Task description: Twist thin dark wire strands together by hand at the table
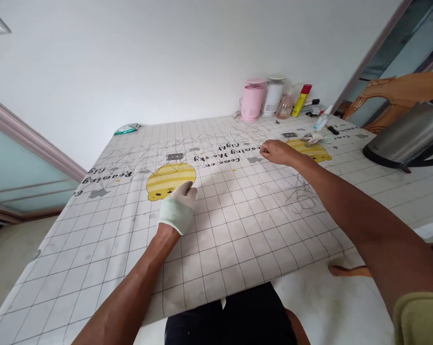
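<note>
At far left, a frosted glass door [25, 163] stands beyond the surface [230, 249], which is spread with a grid-patterned tablecloth. A green-edged packet [127, 129] lies at the far left corner, near the white wall. Fine wavy lines cross the cloth below it; whether they are loose or printed, I cannot tell.

The left hand [178, 203] wears a pale knit glove [176, 214] and rests over the lower edge of a printed yellow striped balloon [171, 175]. Its fingers are partly bent, and I cannot tell whether that grip holds anything.

Farther right, a pink cylindrical appliance [252, 103] and a similar white one [273, 97] stand side by side near the wall. Nearer the person, the bare right hand [276, 152] is above the cloth, its grip closed with the fingers curled in; anything inside is hidden. Beside the wrist's near side, a loose tangle of thin strand [301, 197] lies on the cloth.

Behind stand a bottle of pinkish liquid [284, 107] and a yellow can with a red cap [301, 100]. A crumpled pale glove [315, 138] lies near a clear spray bottle [323, 119]. At far right are a steel kettle [406, 134] and a carved wooden chair [410, 88].
</note>
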{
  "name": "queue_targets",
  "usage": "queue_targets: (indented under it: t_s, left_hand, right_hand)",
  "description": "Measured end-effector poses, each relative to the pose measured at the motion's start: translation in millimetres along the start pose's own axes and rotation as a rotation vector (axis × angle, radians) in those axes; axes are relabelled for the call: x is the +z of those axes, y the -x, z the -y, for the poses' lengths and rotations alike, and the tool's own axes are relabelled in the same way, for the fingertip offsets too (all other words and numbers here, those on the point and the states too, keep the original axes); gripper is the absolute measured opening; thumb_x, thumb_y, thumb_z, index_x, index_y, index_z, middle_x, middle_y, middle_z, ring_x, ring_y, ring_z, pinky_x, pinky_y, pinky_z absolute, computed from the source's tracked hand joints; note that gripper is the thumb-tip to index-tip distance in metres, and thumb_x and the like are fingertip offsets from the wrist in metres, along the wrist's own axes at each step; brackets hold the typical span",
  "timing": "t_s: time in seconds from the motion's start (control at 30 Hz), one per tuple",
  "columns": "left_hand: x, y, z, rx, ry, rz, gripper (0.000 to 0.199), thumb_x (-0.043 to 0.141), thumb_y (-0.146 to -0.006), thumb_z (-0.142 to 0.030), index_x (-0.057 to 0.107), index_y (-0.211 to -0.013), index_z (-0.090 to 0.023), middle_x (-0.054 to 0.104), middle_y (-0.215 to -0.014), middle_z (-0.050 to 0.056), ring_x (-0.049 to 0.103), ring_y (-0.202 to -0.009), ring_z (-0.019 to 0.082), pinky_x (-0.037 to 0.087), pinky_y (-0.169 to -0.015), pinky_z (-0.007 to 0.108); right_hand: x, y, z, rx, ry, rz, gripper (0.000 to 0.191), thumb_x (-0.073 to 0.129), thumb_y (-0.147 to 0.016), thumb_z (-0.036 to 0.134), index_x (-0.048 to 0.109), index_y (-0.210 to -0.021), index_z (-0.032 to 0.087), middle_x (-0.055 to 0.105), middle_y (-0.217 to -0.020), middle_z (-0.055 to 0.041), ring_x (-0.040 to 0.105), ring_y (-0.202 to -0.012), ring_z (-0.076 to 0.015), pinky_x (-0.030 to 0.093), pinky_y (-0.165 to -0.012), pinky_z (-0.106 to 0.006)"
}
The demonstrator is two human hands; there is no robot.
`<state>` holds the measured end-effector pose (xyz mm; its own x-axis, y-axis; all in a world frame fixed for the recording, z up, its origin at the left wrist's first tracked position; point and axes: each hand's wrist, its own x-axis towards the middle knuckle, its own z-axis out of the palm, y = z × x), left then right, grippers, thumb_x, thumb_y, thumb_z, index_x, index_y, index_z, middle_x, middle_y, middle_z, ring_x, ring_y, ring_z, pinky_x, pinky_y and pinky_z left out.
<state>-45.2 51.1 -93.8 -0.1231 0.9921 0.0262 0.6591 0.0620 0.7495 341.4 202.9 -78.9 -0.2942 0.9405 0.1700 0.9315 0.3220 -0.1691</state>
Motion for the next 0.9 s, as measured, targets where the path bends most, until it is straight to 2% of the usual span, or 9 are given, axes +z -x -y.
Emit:
queue_targets:
  t_s: [0.13,0.27,0.4,0.5,0.6,0.67,0.77,0.9]
  left_hand:
    - [2.7,0,0,-0.029,-0.068,0.016,0.046,0.05,-0.097,-0.041,0.07,-0.135,-0.023,0.078,-0.125,0.008,0.07,-0.119,0.03,0.047,-0.109,0.042]
    - [6.3,0,0,-0.015,-0.117,0.018,0.045,0.049,-0.096,-0.041,0.071,-0.132,-0.025,0.077,-0.127,0.007,0.07,-0.119,0.031,0.049,-0.106,0.044]
    - [7.8,-1,1,-0.026,-0.145,0.018,0.046,0.048,-0.096,-0.041,0.071,-0.132,-0.025,0.078,-0.125,0.007,0.07,-0.119,0.032,0.049,-0.104,0.044]
    - [6.9,-2,2,-0.013,-0.166,0.026,0.045,0.047,-0.096,-0.041,0.071,-0.131,-0.025,0.078,-0.124,0.008,0.07,-0.118,0.033,0.051,-0.102,0.045]
    - [4.6,-1,0,-0.002,-0.139,0.024,0.045,0.049,-0.096,-0.041,0.071,-0.131,-0.025,0.078,-0.124,0.007,0.07,-0.12,0.032,0.05,-0.105,0.044]
    - [3.2,0,-3,-0.01,-0.13,0.022,0.046,0.05,-0.095,-0.041,0.071,-0.132,-0.024,0.078,-0.123,0.008,0.07,-0.121,0.032,0.048,-0.109,0.044]
    - [3.1,3,-8,0.001,-0.153,0.037,0.048,0.05,-0.095,-0.041,0.07,-0.135,-0.023,0.078,-0.124,0.009,0.066,-0.128,0.032,0.045,-0.113,0.045]
    - [4.2,5,-8,0.022,-0.177,0.054,0.051,0.05,-0.096,-0.044,0.069,-0.138,-0.023,0.079,-0.12,0.009,0.066,-0.128,0.033,0.045,-0.114,0.047]
  right_hand:
    - [13,-29,-7,0.103,0.07,0.069,0.014,0.066,-0.091,0.023,0.079,-0.094,0.018,0.078,-0.102,-0.0106,0.068,-0.095,-0.0258,0.045,-0.076,-0.03]
    - [28,-47,-9,0.148,0.093,0.086,0.018,0.067,-0.091,0.026,0.08,-0.1,0.018,0.078,-0.096,-0.0115,0.068,-0.093,-0.0272,0.046,-0.076,-0.032]
    - [35,-56,-8,0.166,0.121,0.091,0.023,0.065,-0.092,0.027,0.081,-0.102,0.015,0.077,-0.094,-0.0147,0.069,-0.092,-0.0286,0.048,-0.078,-0.034]
    - [32,-51,-7,0.166,0.138,0.082,0.026,0.063,-0.092,0.029,0.081,-0.104,0.014,0.077,-0.101,-0.0173,0.069,-0.094,-0.0295,0.048,-0.079,-0.035]
    - [17,-31,-15,0.181,0.163,0.051,0.029,0.059,-0.096,0.03,0.079,-0.11,0.015,0.075,-0.116,-0.0186,0.068,-0.102,-0.0301,0.048,-0.082,-0.035]
    - [-2,-8,-27,0.197,0.196,0.037,0.03,0.057,-0.097,0.03,0.079,-0.111,0.015,0.074,-0.119,-0.0184,0.067,-0.106,-0.0306,0.047,-0.083,-0.035]
    - [-37,35,-57,0.217,0.29,0.069,0.027,0.057,-0.097,0.028,0.08,-0.105,0.015,0.077,-0.108,-0.016,0.068,-0.101,-0.0298,0.046,-0.082,-0.035]
    - [-76,96,-100,0.333,0.34,0.209,0.018,0.064,-0.091,0.022,0.081,-0.095,0.016,0.078,-0.09,-0.0087,0.068,-0.085,-0.0236,0.043,-0.076,-0.031]
